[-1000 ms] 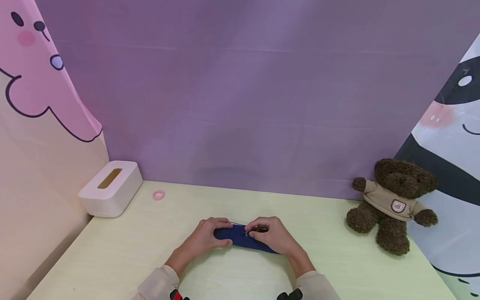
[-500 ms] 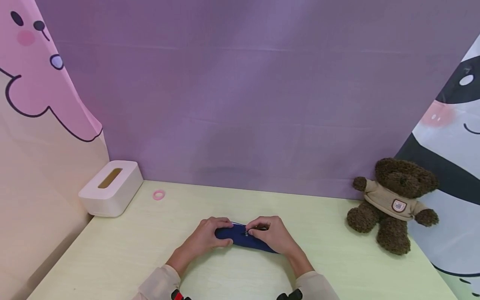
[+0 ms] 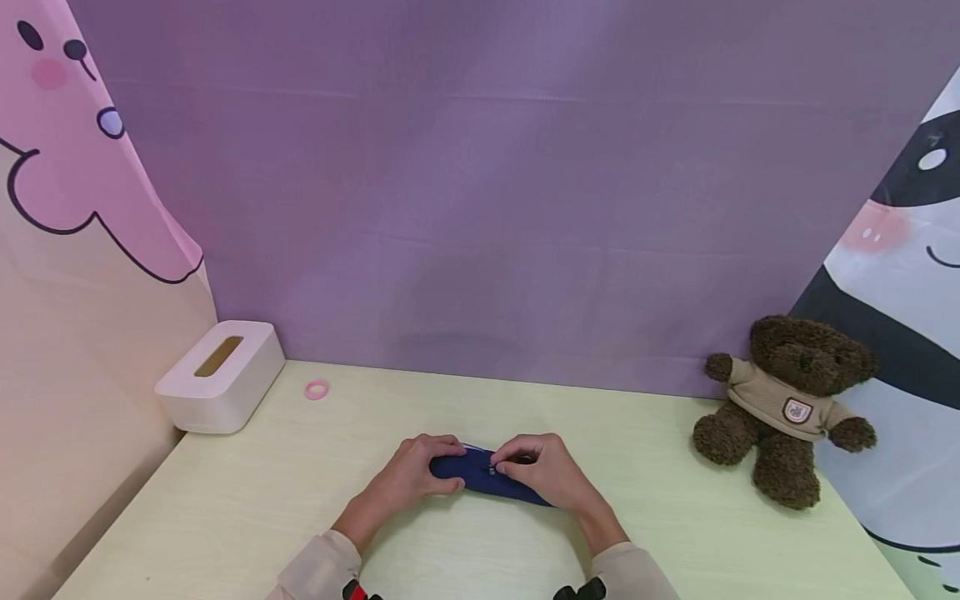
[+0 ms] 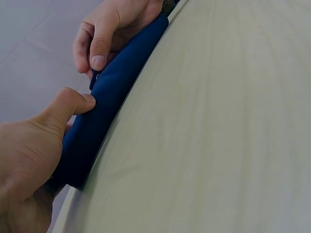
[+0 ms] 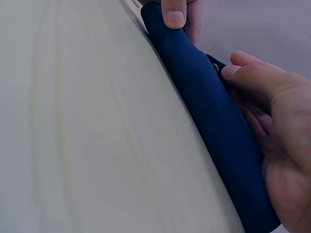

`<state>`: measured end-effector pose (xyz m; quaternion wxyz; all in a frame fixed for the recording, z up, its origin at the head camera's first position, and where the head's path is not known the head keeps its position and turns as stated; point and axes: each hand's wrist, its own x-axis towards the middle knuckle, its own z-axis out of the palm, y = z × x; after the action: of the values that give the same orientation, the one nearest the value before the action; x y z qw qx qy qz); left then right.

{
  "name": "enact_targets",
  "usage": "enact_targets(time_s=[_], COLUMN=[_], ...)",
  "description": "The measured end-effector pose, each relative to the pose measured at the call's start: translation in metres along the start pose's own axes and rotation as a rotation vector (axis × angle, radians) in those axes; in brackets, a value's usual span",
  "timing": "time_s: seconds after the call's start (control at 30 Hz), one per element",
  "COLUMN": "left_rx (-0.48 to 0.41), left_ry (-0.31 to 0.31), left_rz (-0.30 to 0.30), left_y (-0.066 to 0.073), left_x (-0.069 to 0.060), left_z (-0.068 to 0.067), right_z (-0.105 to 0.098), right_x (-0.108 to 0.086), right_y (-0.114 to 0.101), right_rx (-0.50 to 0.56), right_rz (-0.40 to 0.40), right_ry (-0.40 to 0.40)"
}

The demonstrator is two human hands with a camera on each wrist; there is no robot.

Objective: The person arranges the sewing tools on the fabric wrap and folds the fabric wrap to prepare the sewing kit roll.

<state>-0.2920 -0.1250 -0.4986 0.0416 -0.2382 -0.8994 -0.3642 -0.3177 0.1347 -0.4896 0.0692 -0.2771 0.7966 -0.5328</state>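
Note:
A long, rounded dark blue fabric case (image 3: pixel 465 473) lies on the table in the head view. My left hand (image 3: pixel 416 472) grips its left end, thumb on the near side and fingers over the far side. In the left wrist view the left thumb (image 4: pixel 77 103) presses the blue cloth. At the middle of the far edge, my right hand (image 3: pixel 542 467) pinches a small tab between thumb and index finger. A small round metal piece (image 5: pixel 215 67) shows by those fingertips in the right wrist view. The right fingers partly hide the tab, so its exact kind is unclear.
On the pale wooden table (image 3: pixel 480 550), a white tissue box (image 3: pixel 217 379) stands at the back left, with a pink ring (image 3: pixel 317 389) beside it. A brown teddy bear (image 3: pixel 787 408) sits at the right edge. A purple backdrop (image 3: pixel 480 208) rises behind.
Both hands keep almost the same hold and place on the blue case. Only slight shifts of the right fingertips around the small metal piece are visible.

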Motion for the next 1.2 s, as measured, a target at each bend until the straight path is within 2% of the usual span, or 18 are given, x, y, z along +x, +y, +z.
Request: enact_targets(time_s=[0.17, 0.3, 0.53, 0.7, 0.97, 1.2], left_rx=[0.006, 0.015, -0.004, -0.021, -0.041, -0.045], left_ry=[0.010, 0.016, 0.025, 0.026, 0.018, 0.021], left_rz=[0.014, 0.022, 0.009, 0.003, -0.006, -0.006], left_y=[0.000, -0.001, -0.001, 0.001, 0.003, 0.003], left_x=[0.000, -0.001, -0.001, -0.001, -0.001, -0.001], left_z=[0.000, 0.001, 0.001, 0.000, -0.001, 0.000], right_z=[0.000, 0.000, 0.003, 0.002, 0.001, -0.001], right_x=[-0.001, -0.002, 0.003, 0.005, 0.008, 0.006], right_y=[0.003, 0.004, 0.000, -0.005, -0.009, -0.011], right_rx=[-0.056, -0.078, -0.095, -0.100, -0.149, -0.148], right_rz=[-0.084, -0.108, -0.053, -0.006, -0.004, 0.018], right_ry=[-0.026, -0.028, -0.015, -0.037, -0.097, -0.096])
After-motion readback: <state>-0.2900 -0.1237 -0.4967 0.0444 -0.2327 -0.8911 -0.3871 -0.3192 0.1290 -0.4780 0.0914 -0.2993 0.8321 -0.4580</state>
